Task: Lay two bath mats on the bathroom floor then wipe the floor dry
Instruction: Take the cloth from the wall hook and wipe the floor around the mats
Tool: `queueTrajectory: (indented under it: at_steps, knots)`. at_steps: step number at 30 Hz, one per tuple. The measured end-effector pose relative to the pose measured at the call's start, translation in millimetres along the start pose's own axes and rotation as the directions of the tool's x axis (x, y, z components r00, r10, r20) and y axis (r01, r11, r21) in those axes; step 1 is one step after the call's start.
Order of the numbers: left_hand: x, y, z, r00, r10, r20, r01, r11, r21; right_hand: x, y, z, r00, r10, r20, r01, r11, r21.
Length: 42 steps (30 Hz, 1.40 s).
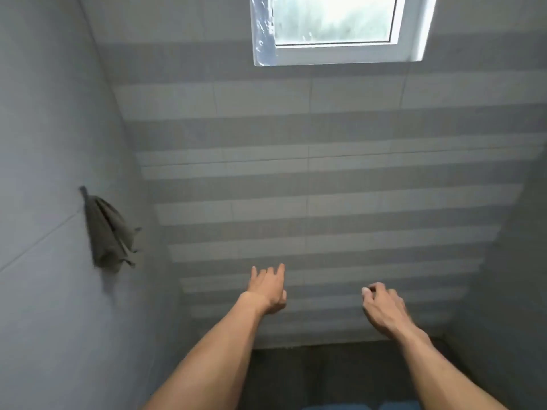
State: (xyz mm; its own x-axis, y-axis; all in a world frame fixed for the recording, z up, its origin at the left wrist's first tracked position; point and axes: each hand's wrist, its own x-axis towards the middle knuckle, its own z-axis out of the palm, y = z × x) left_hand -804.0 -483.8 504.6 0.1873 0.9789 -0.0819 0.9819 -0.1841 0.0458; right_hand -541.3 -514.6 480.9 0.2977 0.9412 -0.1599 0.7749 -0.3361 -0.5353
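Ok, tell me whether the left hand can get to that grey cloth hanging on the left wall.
Probably yes. The left hand is empty, fingers spread, out in front of the striped wall. The grey cloth hangs on the side wall to its left and a little higher, with nothing between them.

Open air before tiled wall (325,202)

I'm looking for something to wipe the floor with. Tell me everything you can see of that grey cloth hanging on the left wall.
The grey cloth is dark, soft-looking fabric, bunched and creased rather than spread flat. It hangs from a single point at its narrow top against the pale tiled left wall, widening downward, with a few loose corners or tags sticking out on its right side. What holds it up is not clear. Neither hand touches it; the left hand is well to its right.
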Motion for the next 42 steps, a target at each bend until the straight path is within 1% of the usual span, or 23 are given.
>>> queueTrajectory:
  at_steps: [4,8,11,15,19,21,23,27,29,31,33,36,40,42]
  knots:
    - [-48,-53,-36,0.989,-0.111,-0.095,0.114,0.993,0.035,-13,-61,6,0.982,-0.181,0.05,0.18,0.984,0.013]
    - [-88,-104,-74,0.942,-0.253,-0.221,0.264,0.964,0.023,-25,-136,12,0.935,-0.339,0.109,0.337,0.941,0.037]
    - [-111,-142,-101,0.877,-0.355,-0.323,0.373,0.928,-0.006,-35,-195,21,0.883,-0.444,0.151,0.439,0.896,0.069]
    - [-130,-188,-130,0.753,-0.514,-0.411,0.514,0.849,-0.121,-45,-269,39,0.806,-0.561,0.189,0.557,0.827,0.078]
    - [-129,-231,-149,0.654,-0.626,-0.425,0.58,0.775,-0.249,-55,-338,57,0.727,-0.653,0.213,0.649,0.755,0.095]
    - [-121,-250,-155,0.622,-0.67,-0.405,0.6,0.741,-0.303,-59,-371,68,0.689,-0.692,0.216,0.685,0.719,0.117]
    - [-111,-267,-159,0.616,-0.694,-0.374,0.615,0.72,-0.322,-61,-400,83,0.649,-0.728,0.221,0.721,0.681,0.125]
    - [-91,-301,-161,0.606,-0.724,-0.328,0.657,0.689,-0.307,-58,-447,113,0.542,-0.793,0.277,0.798,0.589,0.126]
    - [-79,-316,-159,0.609,-0.717,-0.339,0.658,0.695,-0.289,-53,-469,124,0.505,-0.808,0.303,0.822,0.557,0.114]
    - [-67,-323,-155,0.613,-0.703,-0.361,0.648,0.709,-0.28,-48,-489,135,0.498,-0.808,0.314,0.824,0.554,0.12]
    - [-55,-327,-152,0.59,-0.71,-0.384,0.654,0.7,-0.288,-42,-506,145,0.51,-0.799,0.317,0.804,0.574,0.153]
    - [-40,-331,-147,0.547,-0.737,-0.397,0.687,0.666,-0.29,-35,-523,162,0.536,-0.778,0.328,0.744,0.619,0.253]
    - [-27,-338,-140,0.529,-0.739,-0.417,0.709,0.655,-0.26,-26,-538,183,0.55,-0.766,0.333,0.676,0.643,0.36]
    - [-25,-338,-141,0.513,-0.735,-0.444,0.705,0.655,-0.27,-23,-545,188,0.549,-0.759,0.349,0.666,0.65,0.366]
